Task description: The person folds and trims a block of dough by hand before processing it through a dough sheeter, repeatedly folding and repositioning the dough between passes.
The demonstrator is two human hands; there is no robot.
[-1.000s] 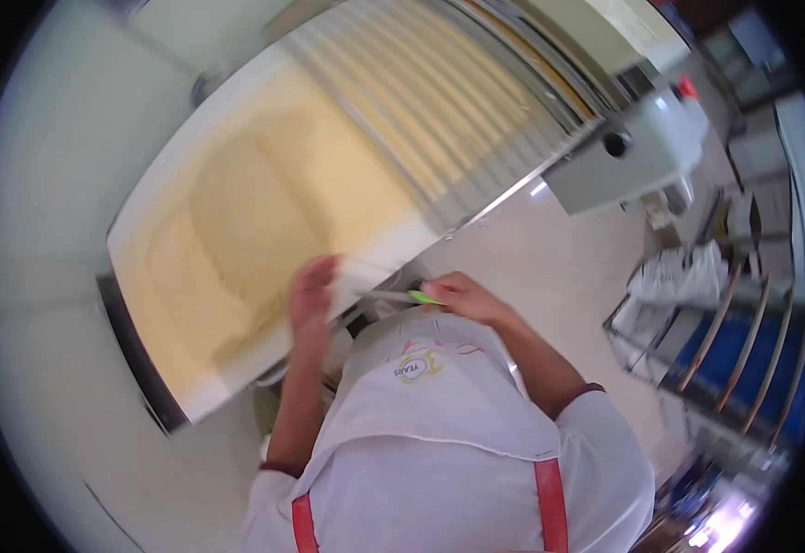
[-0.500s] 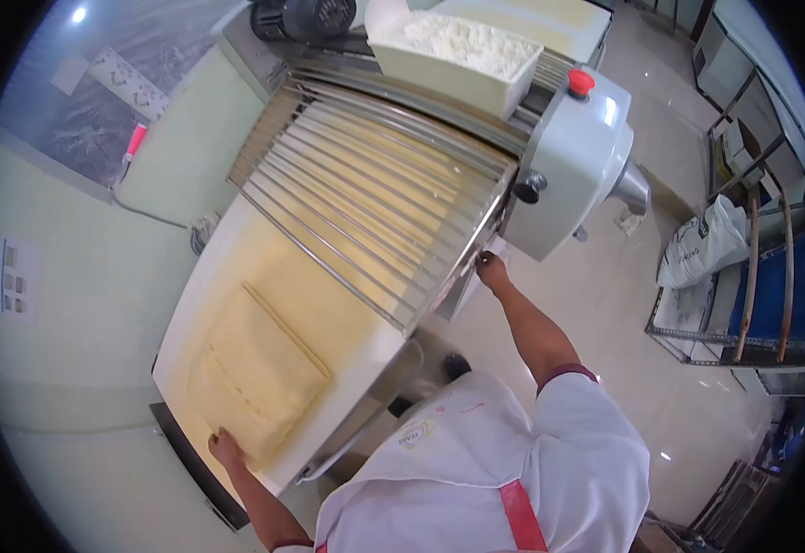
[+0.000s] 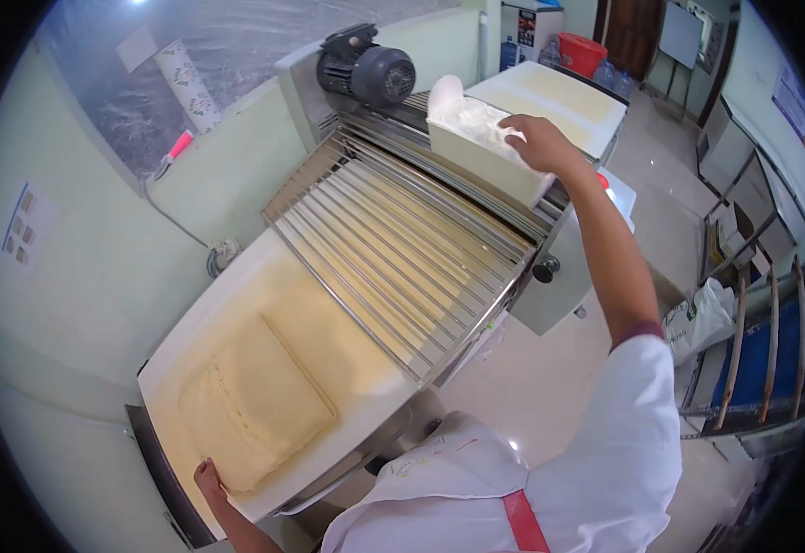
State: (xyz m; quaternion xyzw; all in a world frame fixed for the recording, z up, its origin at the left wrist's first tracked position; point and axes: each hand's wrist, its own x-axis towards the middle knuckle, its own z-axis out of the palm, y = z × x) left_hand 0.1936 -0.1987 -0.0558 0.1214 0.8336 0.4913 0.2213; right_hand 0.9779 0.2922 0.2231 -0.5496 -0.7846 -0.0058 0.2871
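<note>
A folded slab of pale dough (image 3: 269,396) lies on the white belt (image 3: 379,410) of a dough sheeter. At its near left corner is my left hand (image 3: 207,477), its fingers curled closed against the dough's edge. My right hand (image 3: 539,145) is over the right end of a white tub (image 3: 481,155) of flour (image 3: 478,122). Its fingers are bent downward and apart, with nothing visible in them; the fingertips are near the flour. The tub sits on top of the sheeter, and a rounded white scoop-like piece (image 3: 446,92) stands at its left end.
A metal bar guard (image 3: 393,253) covers the belt between the dough and the rollers. Behind it is a dark motor (image 3: 379,74). The sheeter's side housing with a black knob (image 3: 545,269) is on the right. A rack (image 3: 744,350) stands further right, beside a white sack (image 3: 702,318).
My right hand has moved from beside the guard's lower right side up to the flour tub. My left hand stays at the dough's near corner. The view has shifted upward.
</note>
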